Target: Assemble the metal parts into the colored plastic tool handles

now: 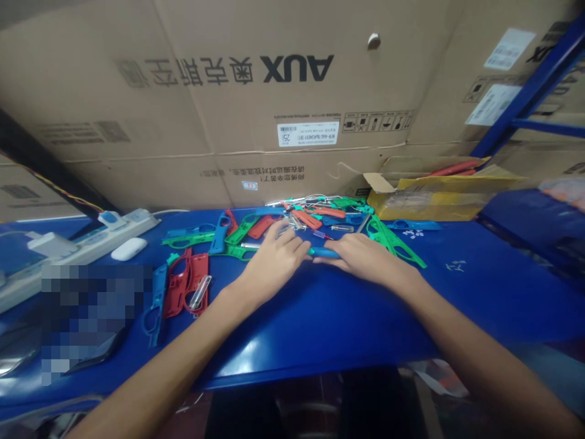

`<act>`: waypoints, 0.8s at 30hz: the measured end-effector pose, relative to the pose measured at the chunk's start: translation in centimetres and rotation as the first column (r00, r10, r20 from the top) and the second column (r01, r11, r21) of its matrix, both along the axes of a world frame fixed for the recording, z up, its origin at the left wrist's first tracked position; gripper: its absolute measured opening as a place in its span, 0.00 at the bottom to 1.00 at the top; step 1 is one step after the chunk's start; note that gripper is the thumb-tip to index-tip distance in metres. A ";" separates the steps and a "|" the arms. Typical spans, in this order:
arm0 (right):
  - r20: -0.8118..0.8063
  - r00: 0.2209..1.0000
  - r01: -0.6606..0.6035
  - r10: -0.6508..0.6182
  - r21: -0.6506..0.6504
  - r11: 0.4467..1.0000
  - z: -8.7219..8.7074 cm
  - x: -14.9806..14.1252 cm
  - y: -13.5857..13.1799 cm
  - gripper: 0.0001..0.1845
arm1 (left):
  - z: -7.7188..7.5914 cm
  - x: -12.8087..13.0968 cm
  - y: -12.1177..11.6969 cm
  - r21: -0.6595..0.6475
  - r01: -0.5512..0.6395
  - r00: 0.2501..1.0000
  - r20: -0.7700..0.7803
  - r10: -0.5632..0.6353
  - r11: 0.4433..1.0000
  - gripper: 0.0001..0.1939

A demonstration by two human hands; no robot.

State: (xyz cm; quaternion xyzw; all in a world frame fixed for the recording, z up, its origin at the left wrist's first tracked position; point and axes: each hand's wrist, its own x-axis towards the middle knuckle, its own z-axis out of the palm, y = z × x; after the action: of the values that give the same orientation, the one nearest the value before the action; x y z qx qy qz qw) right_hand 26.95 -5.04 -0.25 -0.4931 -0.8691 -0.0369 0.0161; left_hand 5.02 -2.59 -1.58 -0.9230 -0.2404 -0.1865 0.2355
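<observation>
Over the middle of the blue table, my left hand point(281, 256) and my right hand point(361, 255) hold a blue long-nosed lighter point(326, 252) between them, lying nearly level. The left fingers are curled at its left end, where a bit of green shows. My right thumb and fingers close on the other end; much of the lighter is hidden by the hands. Just beyond them lies a pile of lighter parts, with orange shells point(331, 212), green shells point(402, 247), metal tubes and clear tanks point(342, 228). Red shells point(179, 283) and a blue shell point(158, 302) lie left of my left forearm.
A white power strip point(132, 221) with plugs runs along the left, beside a white earphone case point(129, 249). An open cardboard box point(425, 198) holding red pieces stands at the back right. Large cardboard point(219, 122) walls the back. Small white bits point(454, 266) lie at right.
</observation>
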 end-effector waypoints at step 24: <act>-0.942 0.216 -0.106 -0.258 -0.285 0.953 1.3 1.1 -7.8 0.20 | 3.2 2.1 -10.1 0.185 0.315 0.737 0.570 -0.363 0.931 0.20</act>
State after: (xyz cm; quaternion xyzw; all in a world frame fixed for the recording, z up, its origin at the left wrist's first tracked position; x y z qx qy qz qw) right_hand 28.09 -12.86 1.04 -0.4461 -0.6367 0.4053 0.4809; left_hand 7.07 -12.72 1.59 -0.8358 -0.1227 -0.5151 0.1454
